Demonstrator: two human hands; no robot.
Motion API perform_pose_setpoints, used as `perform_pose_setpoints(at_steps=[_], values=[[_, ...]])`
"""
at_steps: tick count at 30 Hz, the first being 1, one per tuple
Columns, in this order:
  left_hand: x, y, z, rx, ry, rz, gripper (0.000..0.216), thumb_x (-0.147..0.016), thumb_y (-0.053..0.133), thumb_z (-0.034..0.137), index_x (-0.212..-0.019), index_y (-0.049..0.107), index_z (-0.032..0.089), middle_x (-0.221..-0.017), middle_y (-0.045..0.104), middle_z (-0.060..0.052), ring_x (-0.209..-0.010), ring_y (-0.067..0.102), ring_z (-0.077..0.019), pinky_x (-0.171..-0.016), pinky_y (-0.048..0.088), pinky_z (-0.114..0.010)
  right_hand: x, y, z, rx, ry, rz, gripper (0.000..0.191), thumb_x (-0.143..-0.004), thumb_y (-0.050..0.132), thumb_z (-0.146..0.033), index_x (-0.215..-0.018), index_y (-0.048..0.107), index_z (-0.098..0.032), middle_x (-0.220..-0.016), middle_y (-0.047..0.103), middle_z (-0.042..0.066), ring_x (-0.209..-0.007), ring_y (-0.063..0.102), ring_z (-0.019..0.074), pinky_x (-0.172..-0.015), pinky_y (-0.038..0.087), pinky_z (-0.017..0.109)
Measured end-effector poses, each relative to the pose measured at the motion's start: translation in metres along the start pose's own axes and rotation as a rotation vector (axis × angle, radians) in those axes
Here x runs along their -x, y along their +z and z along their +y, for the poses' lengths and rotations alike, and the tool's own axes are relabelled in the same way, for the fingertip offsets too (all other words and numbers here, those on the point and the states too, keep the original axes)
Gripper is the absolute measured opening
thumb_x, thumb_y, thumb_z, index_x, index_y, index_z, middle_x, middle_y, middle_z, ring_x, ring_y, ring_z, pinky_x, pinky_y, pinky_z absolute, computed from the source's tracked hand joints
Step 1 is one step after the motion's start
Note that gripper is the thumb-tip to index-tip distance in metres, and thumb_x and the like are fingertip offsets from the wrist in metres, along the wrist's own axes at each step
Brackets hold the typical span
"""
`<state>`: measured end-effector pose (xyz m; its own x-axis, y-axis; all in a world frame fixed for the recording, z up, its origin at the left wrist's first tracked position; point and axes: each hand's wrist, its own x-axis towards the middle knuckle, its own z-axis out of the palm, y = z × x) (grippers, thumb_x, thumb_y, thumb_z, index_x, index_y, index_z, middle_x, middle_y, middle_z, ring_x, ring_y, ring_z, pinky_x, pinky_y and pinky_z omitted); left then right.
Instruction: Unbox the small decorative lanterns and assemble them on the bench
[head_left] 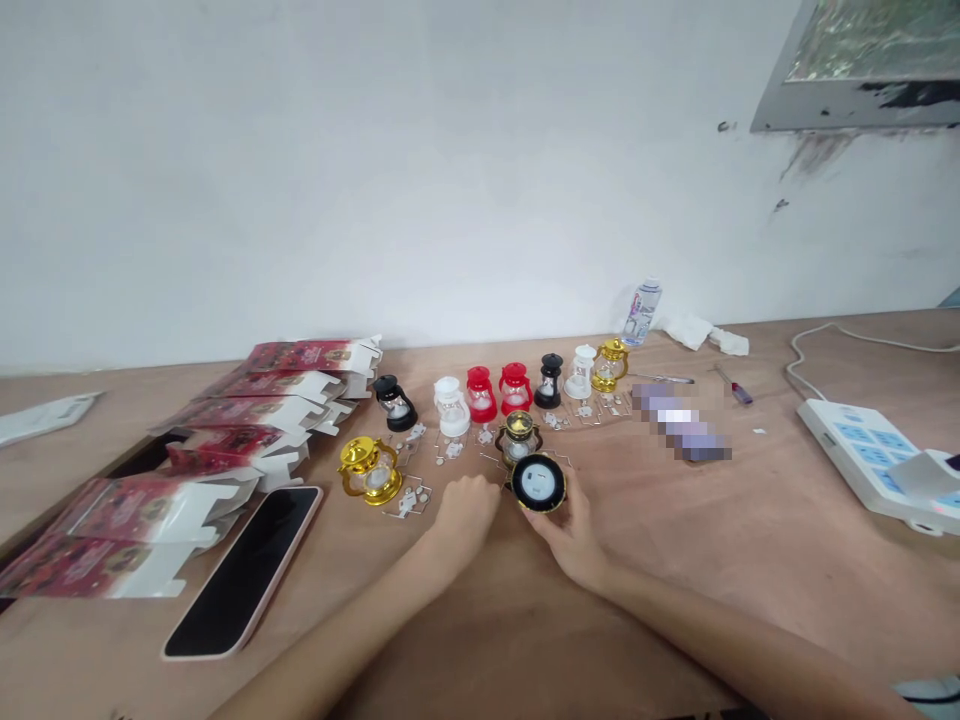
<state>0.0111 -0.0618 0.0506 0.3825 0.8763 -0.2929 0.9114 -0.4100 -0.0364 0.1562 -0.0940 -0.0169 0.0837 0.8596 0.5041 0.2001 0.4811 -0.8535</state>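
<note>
My right hand point(576, 535) is closed around a small lantern point(538, 484), tipped so that its round black base with a pale centre faces me. My left hand point(466, 515) is closed just left of it, low over the table. Its fingertips point toward the lantern, and whatever they hold is hidden. Directly behind the held lantern stands a bronze lantern point(520, 432). A gold lantern point(370, 470) leans at the left, with small white parts and bent wire point(409, 500) beside it. A white lantern point(451, 407) and a red lantern point(481, 394) stand farther back.
More lanterns line the back, including a black one point(550, 381) and a gold one point(610, 365). Red printed boxes point(262, 412) and a phone point(244, 572) lie left. At the right are a bottle point(643, 312), a screwdriver point(741, 393) and a white power strip point(862, 450).
</note>
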Motion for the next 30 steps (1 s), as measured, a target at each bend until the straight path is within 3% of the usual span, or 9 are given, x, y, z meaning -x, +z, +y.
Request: perform_pose_setpoints(at_steps=[3, 7, 13, 19, 24, 30], values=[[0.012, 0.006, -0.017, 0.009, 0.068, 0.02, 0.024, -0.083, 0.042, 0.006, -0.085, 0.065, 0.013, -0.093, 0.063, -0.013, -0.084, 0.064, -0.022, -0.073, 0.047, -0.032, 0.001, -0.001, 0.002, -0.009, 0.001, -0.014, 0.041, -0.074, 0.063, -0.025, -0.111, 0.047, -0.022, -0.102, 0.061, 0.006, -0.093, 0.059, 0.02, -0.079, 0.049, 0.031], [0.024, 0.018, -0.037, 0.129, 0.256, 0.171, 0.016, -0.086, 0.046, 0.016, -0.083, 0.062, 0.019, -0.092, 0.062, -0.005, -0.085, 0.061, -0.0167, -0.072, 0.044, -0.025, 0.0, -0.002, -0.001, -0.014, -0.004, -0.034, 0.039, -0.074, 0.063, -0.025, -0.109, 0.047, -0.021, -0.1, 0.061, 0.006, -0.092, 0.059, 0.0202, -0.079, 0.049, 0.032], [0.016, 0.034, -0.044, 0.188, 0.224, 0.341, 0.013, -0.086, 0.051, 0.025, -0.091, 0.06, 0.018, -0.091, 0.06, -0.005, -0.089, 0.057, -0.0175, -0.074, 0.043, -0.026, -0.001, -0.002, -0.002, -0.016, -0.005, -0.029, 0.039, -0.074, 0.063, -0.026, -0.109, 0.046, -0.022, -0.1, 0.06, 0.006, -0.092, 0.058, 0.0202, -0.08, 0.049, 0.032], [0.004, 0.028, -0.05, -0.012, 0.331, 0.305, 0.018, -0.089, 0.046, 0.02, -0.09, 0.064, 0.018, -0.091, 0.061, -0.004, -0.087, 0.058, -0.0156, -0.071, 0.042, -0.024, -0.001, -0.002, -0.004, -0.017, -0.014, -0.043, 0.04, -0.074, 0.063, -0.026, -0.109, 0.045, -0.022, -0.102, 0.06, 0.006, -0.094, 0.058, 0.0204, -0.08, 0.048, 0.032], [-0.001, 0.018, -0.051, -0.306, 0.538, 0.298, 0.021, -0.088, 0.044, 0.012, -0.093, 0.065, 0.013, -0.092, 0.064, -0.007, -0.087, 0.058, -0.0182, -0.075, 0.041, -0.028, -0.002, -0.001, -0.004, -0.006, -0.022, -0.031, 0.039, -0.074, 0.063, -0.027, -0.108, 0.046, -0.021, -0.101, 0.061, 0.005, -0.093, 0.058, 0.0199, -0.08, 0.048, 0.032], [-0.01, 0.022, -0.051, -0.401, 0.704, 0.352, 0.02, -0.086, 0.045, 0.01, -0.08, 0.064, 0.01, -0.083, 0.064, -0.01, -0.078, 0.056, -0.0182, -0.067, 0.039, -0.03, -0.002, -0.001, -0.006, 0.006, -0.02, -0.03, 0.038, -0.074, 0.062, -0.027, -0.108, 0.047, -0.021, -0.1, 0.061, 0.006, -0.091, 0.059, 0.0204, -0.079, 0.049, 0.033]])
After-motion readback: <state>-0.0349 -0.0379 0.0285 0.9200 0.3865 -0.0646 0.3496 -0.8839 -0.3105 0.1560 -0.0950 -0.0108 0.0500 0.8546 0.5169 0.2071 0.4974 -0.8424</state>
